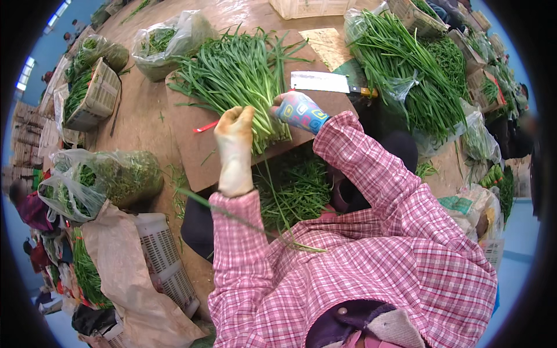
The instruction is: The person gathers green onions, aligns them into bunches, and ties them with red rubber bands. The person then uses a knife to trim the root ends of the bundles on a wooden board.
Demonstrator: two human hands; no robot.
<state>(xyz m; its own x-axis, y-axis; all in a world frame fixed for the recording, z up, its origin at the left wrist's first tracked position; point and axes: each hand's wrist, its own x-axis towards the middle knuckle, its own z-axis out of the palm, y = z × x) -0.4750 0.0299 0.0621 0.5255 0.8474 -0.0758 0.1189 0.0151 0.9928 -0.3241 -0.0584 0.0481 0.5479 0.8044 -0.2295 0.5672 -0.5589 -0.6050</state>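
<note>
A thick spread of green garlic chives [243, 65] lies on a brown board [191, 152], its pale stalk ends towards me. At the left edge of these stalks is my left hand [235, 143], in a stained off-white glove with its fingers curled. My right hand [301, 111], in a colourfully patterned glove, rests against the stalks from the right; its fingertips are partly hidden. Whether either hand grips a stalk is unclear. Beyond my right hand lies a cleaver [322, 81]. A red strip [205, 126] sits left of the stalks. Loose leaf blades [300, 247] hang over my lap.
Trimmed leaves [300, 191] fill the space below the board. Bagged greens [126, 178] and a plastic crate [163, 248] stand left. A large heap of chives [404, 74] in plastic is at right. Other people are at the room's edges.
</note>
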